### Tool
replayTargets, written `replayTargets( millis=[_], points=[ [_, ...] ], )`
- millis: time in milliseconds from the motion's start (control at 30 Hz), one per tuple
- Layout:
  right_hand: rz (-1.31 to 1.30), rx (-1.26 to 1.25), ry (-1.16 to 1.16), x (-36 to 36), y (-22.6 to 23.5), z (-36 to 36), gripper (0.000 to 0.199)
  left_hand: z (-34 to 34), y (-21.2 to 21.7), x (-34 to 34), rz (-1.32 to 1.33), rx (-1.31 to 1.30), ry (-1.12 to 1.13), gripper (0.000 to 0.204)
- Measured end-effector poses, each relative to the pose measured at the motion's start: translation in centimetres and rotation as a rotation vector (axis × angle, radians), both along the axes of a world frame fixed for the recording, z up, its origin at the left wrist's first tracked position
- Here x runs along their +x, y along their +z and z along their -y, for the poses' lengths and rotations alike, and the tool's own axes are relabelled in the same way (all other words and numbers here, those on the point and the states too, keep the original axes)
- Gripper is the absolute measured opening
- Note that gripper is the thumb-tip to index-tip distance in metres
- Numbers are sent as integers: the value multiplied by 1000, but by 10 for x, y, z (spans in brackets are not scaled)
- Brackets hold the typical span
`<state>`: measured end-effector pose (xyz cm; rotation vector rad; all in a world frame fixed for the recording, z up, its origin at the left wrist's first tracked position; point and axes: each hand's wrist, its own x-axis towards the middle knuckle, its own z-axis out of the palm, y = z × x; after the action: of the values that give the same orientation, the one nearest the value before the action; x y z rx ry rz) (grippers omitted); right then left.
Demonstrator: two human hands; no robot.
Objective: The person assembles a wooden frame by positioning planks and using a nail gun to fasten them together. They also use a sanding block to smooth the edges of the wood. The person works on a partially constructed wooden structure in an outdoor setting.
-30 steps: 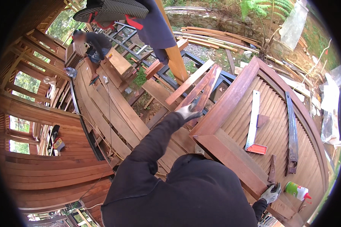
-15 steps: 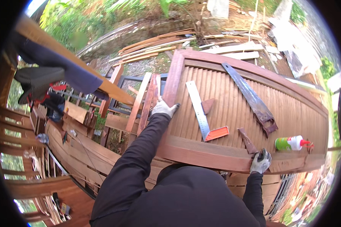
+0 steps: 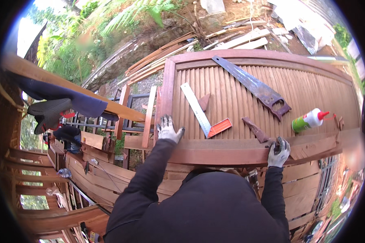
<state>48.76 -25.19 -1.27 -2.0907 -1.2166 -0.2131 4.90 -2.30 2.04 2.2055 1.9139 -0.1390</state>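
A reddish slatted wooden panel [image 3: 271, 60] lies flat in front of me. My left hand [image 3: 168, 129], in a grey glove, rests on its near left corner with the fingers spread. My right hand [image 3: 278, 152], also gloved, is curled over the panel's near rail [image 3: 227, 154], with something small and dark at its fingertips. Between my hands lies a metal square with a red handle [image 3: 200, 111]. On the slats are a handsaw [image 3: 253, 87], a green glue bottle with a red cap [image 3: 310, 120], a small wooden wedge [image 3: 204, 101] and a dark wood offcut [image 3: 255, 130].
At the left another person's dark sleeve and gloved hand [image 3: 48, 114] are at a long plank [image 3: 73, 89]. Curved wooden frames [image 3: 48, 218] and a metal rack [image 3: 125, 121] sit below left. Loose boards [image 3: 239, 38] and plants lie beyond the panel.
The view has swung right, from the stacked frames to the panel, which is now centred. My left hand stays at the panel's corner and my right hand stays on the near rail.
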Motion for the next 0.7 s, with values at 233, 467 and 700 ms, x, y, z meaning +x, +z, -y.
replayTargets(
  millis=[233, 467, 700],
  points=[
    [-203, 154, -120, -40, 39, 68, 26, 101, 148, 134, 1035, -519, -580, 31],
    [-426, -223, -593, -107, -65, 236, 33, 162, 299, 252, 1321, -772, -2182, 27],
    [-916, -615, -1318, -253, -91, 418, 47, 202, 304, 271, 1475, -1308, -2458, 30]
  ],
)
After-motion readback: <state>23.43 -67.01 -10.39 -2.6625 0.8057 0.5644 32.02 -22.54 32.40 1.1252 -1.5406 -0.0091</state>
